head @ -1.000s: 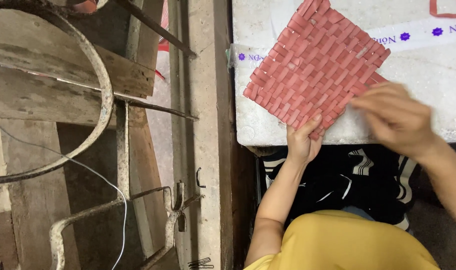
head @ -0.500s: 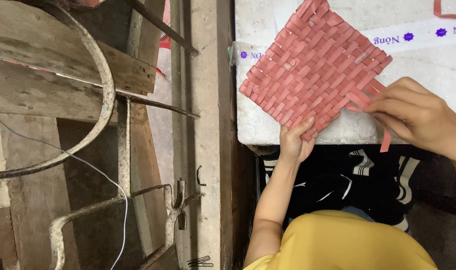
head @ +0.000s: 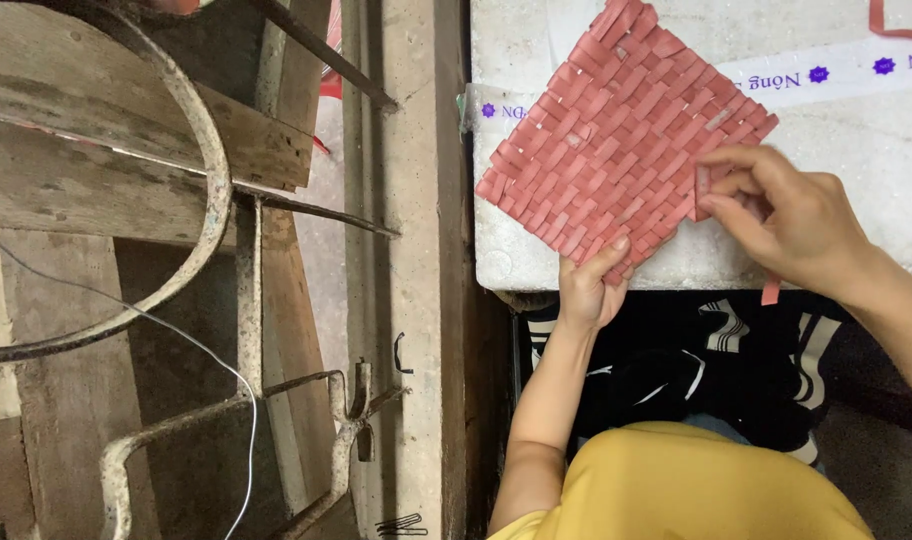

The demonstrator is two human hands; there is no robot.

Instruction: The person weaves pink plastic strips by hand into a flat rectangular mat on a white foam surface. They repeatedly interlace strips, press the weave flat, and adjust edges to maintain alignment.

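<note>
Two bare hands are working a square woven mat (head: 621,140) of reddish-pink strips, which is lying turned like a diamond on a white foam slab (head: 876,160). The mat's lower corner is overhanging the slab's near edge, above a dark striped cloth (head: 696,370) spread below.

The left hand (head: 588,290) is coming up from under that edge and pinching the lower corner, thumb on top and the other fingers hidden beneath, so it is clamped on the mat and steadying it. The right hand (head: 786,220) is sitting at the mat's right corner, its fingertips closed together on a loose strip (head: 771,290) of the same colour; the strip's tail is hanging down past the slab's edge below the hand. I am judging this to be the weaving-in of one more strip along the right border, with the body of the mat looking already tight and finished.

What the next move is calling for, to my eye, is a careful threading: the strip end kept flat, slid over and under the neighbouring bands without buckling them, while the left hand is keeping the mat from sliding on the smooth foam.

Off to the left, rusty metal hoops (head: 201,190) and weathered planks (head: 96,130) are lying well apart from the work.
</note>
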